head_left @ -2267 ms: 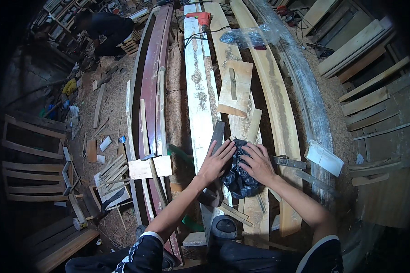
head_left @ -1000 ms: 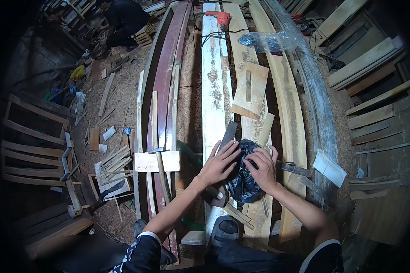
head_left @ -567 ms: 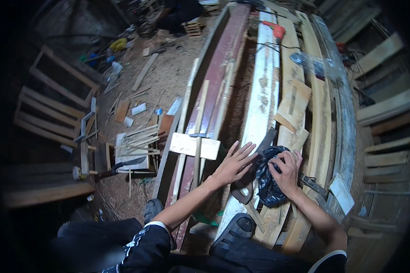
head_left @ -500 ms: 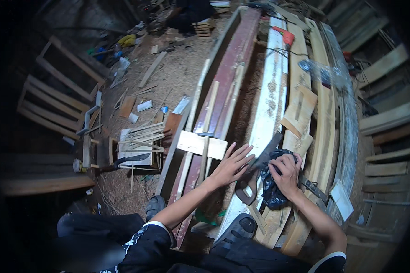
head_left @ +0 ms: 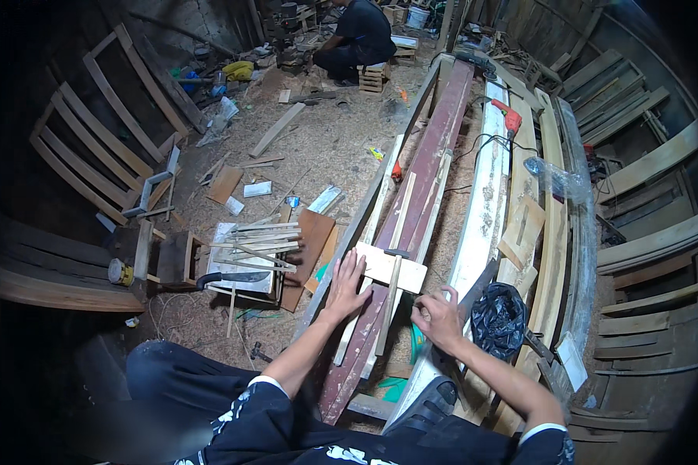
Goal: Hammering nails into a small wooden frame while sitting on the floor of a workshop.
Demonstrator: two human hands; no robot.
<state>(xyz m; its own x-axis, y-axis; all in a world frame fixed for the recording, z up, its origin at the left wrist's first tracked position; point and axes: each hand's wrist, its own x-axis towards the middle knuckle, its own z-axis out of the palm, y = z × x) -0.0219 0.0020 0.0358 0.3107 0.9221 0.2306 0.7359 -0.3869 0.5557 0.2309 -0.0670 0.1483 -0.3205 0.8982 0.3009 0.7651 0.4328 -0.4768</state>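
The left hand spreads loose fingers at the pale board beneath the hammer; the right hand curls, its grip unclear. Both have left the black bag, now gaping rightward. The board crosses the maroon beam; rightward, a strip of sawdust floor lies open.

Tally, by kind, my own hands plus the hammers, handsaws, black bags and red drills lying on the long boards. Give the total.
Hands: 2 (left hand, right hand)
Hammer: 1
Handsaw: 1
Black bag: 1
Red drill: 1
Total: 6
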